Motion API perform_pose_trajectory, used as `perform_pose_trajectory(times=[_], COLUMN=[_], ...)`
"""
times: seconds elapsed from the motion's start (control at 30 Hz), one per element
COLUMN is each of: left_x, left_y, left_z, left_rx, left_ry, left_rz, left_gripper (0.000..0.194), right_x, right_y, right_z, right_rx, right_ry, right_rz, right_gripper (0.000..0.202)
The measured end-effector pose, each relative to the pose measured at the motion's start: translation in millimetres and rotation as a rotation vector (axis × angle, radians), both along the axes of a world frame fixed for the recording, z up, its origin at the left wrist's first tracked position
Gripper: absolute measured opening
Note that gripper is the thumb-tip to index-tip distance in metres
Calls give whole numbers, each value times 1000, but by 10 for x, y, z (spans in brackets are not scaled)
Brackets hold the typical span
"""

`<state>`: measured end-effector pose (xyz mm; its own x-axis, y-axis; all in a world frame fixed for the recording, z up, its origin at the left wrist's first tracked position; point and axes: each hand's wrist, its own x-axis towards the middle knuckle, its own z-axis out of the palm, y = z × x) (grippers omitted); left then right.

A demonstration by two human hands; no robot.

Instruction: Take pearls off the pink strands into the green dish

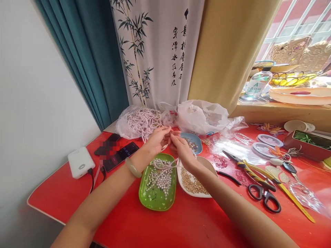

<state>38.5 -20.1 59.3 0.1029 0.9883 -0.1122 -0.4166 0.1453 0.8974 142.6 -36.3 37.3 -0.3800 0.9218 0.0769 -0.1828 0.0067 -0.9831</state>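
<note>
Daylight from the window (297,38) glared white at upper right; the wall's (18,193) lower left sat dim.

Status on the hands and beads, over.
Left hand and right hand close together, grip unclear. Pearls in green tray. Scissors off right, not in the way.

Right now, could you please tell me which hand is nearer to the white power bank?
Left: the left hand is right of the power bank; the right hand is farther right.
</note>
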Motion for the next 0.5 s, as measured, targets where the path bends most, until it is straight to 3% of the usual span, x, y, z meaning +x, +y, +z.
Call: perform_pose_trajectory(times=[0.27, 0.5], left_x=[-115, -401], left_y=[165, 462], left_z=[79, 189], left_rx=[-5, -54], left_ry=[-147, -261], left_rz=[110, 296], left_gripper=[21, 21], right_x=[-58, -109], right_y=[-37, -71], right_z=[-67, -175], right_rx=[-71, -74], right_ry=[50, 17], right_rz=[58, 92], right_gripper=[32, 34])
